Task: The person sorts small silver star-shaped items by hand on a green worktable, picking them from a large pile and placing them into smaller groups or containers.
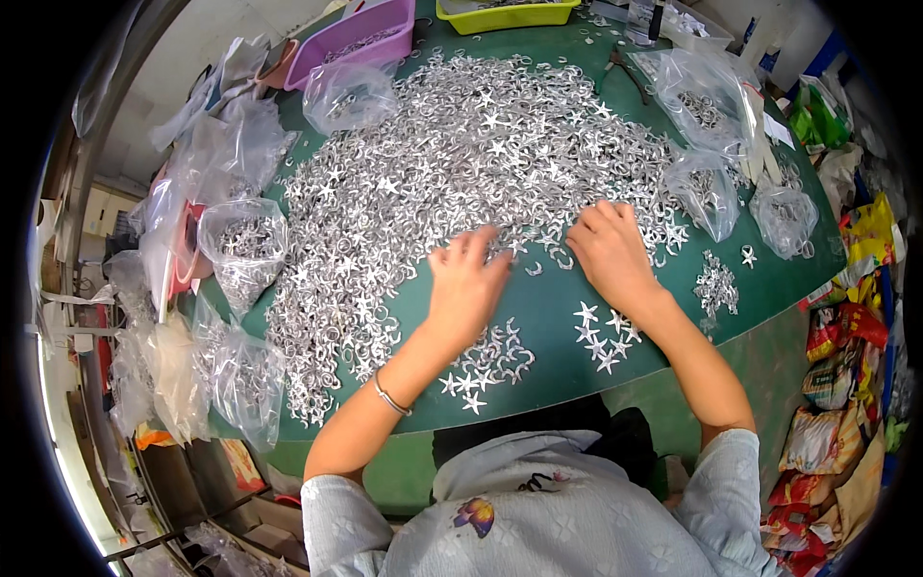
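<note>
A wide heap of small silvery metal pieces [385, 183], among them stars and open curved shapes, covers much of the green table [558, 370]. My left hand [469, 284] reaches to the heap's near edge, fingers apart and slightly blurred by motion. Just right of it, my right hand [615, 255] bends over the same edge with its fingers curled; what lies under the fingertips is hidden. A few curved pieces [536, 269] lie between the hands. Below my left hand is a small group of curved pieces [500, 351] and stars [466, 385]; several stars [604, 337] lie near my right wrist.
Clear bags of pieces stand at the left [245, 245] and right [707, 188]. A purple basin [351, 43] and a yellow-green tray [505, 17] sit at the far side. Pliers [627, 77] lie beyond the heap. A small pile [716, 287] rests near the right edge.
</note>
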A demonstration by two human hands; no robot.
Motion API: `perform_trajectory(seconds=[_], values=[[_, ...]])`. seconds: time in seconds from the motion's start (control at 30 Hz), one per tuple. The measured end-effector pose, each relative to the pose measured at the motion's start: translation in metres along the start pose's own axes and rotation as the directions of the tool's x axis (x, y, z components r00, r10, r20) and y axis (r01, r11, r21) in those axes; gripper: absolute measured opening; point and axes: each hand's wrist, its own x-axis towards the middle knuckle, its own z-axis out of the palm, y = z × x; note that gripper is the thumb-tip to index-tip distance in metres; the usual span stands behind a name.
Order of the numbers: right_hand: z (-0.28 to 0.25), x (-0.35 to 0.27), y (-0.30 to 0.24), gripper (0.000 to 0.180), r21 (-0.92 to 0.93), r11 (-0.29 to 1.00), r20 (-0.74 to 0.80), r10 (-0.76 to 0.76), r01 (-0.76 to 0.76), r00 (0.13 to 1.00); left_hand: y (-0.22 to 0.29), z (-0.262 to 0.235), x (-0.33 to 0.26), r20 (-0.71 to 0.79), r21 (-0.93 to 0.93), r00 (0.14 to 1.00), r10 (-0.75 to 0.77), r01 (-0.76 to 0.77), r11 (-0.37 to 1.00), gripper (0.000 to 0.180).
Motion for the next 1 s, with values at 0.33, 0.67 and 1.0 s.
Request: perform_trajectory(seconds=[0.33,0.67,1.0], values=[[0.010,0.010,-0.017,0.014,0.045,0.999,-0.037,-0.015,0.016,0.999,-0.020,-0.014,-0.004,-0.157,-0.054,0.975,-0.157,0.150,0.987,0.035],[-0.054,-0.011,-0.002,0.012,0.345,0.914,0.441,0.044,-0.215,0.896,0.004,0.022,0.024,-0.098,-0.065,0.995,0.007,-0.013,0.998,0.017],[-0.017,0.011,0.000,0.020,0.313,0.928,0.156,0.159,-0.201,0.975,0.003,0.019,0.027,-0.147,-0.052,0.989,0.035,-0.043,0.998,0.013]])
